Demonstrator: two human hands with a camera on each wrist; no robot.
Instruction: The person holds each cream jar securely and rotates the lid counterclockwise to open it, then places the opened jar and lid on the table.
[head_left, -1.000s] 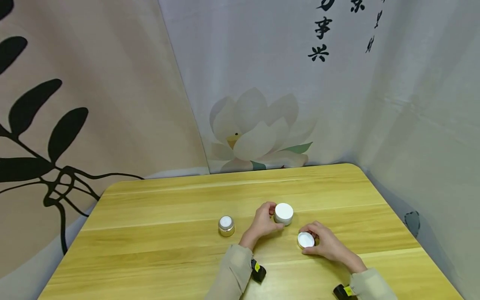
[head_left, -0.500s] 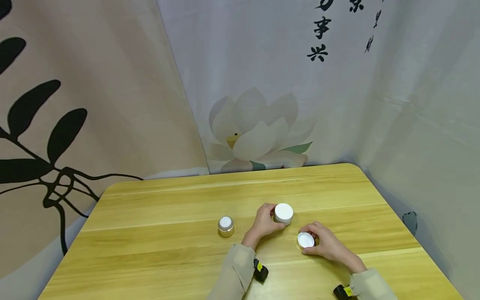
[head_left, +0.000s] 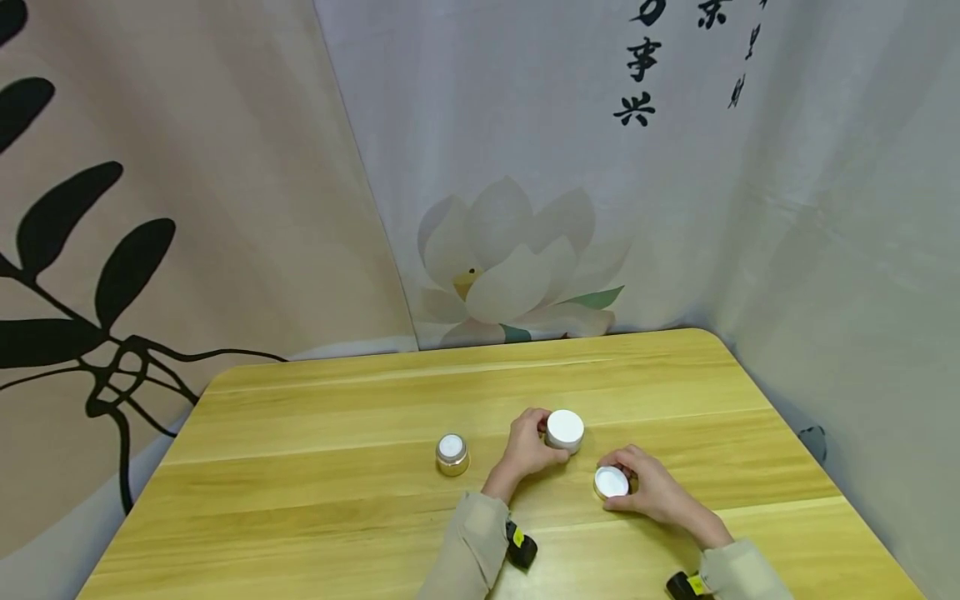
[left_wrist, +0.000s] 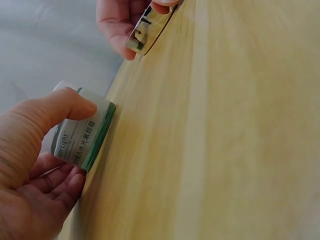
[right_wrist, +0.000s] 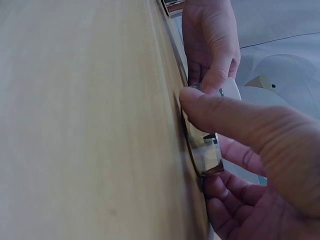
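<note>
In the head view my left hand grips a white-topped cream jar, thumb on the near side and fingers behind. The left wrist view shows dark printing and a green base edge on that cream jar. Nearer and to the right, my right hand pinches a shiny gold jar lid between thumb and fingers, its white inside facing up. The right wrist view has the lid's mirror-like gold side low against the tabletop. Both things are upright or flat, a short gap apart.
Left of the left hand stands a small gold jar with a white top. Everything is on a wooden table with rounded far corners. Printed curtains hang close behind and at the sides.
The cream jar in the left hand has shifted very slightly to the left. The right hand and the lid stay where they were.
</note>
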